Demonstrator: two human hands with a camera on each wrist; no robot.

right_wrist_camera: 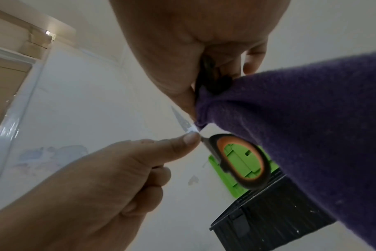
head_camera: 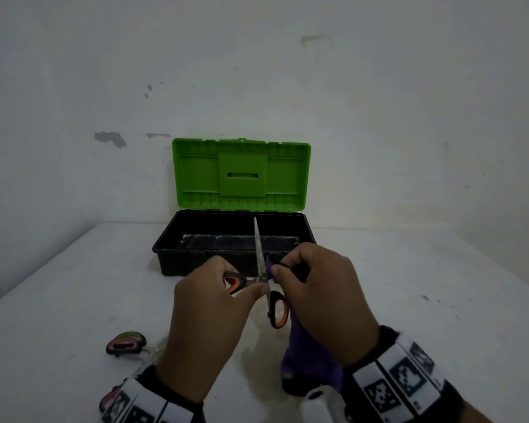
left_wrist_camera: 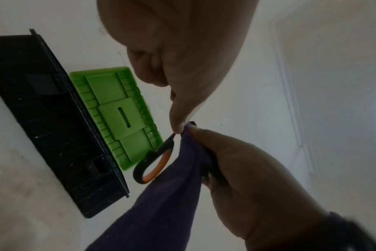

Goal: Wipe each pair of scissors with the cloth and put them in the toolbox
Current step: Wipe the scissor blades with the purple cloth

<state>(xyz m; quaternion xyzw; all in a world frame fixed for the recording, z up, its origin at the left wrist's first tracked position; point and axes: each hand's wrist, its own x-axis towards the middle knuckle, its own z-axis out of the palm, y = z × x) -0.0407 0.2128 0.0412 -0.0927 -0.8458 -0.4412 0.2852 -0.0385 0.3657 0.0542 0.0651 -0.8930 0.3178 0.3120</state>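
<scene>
White table (head_camera: 409, 285), left hand (head_camera: 208, 312) grip on orange-black scissors (head_camera: 261, 261), right hand (head_camera: 324, 297) pinching purple cloth (head_camera: 309, 352), second scissors (head_camera: 126, 343) seemingly head-view only.

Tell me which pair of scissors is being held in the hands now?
The orange-and-black scissors, held up before the toolbox. The pink-handled scissors lie untouched on the table.

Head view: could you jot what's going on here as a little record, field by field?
left hand: holds the orange-handled scissors, blade pointing up
right hand: pinches the purple cloth against a blade
toolbox: open, green lid upright, no scissors visible inside
pink-handled scissors: lying on the table at left, untouched
</scene>
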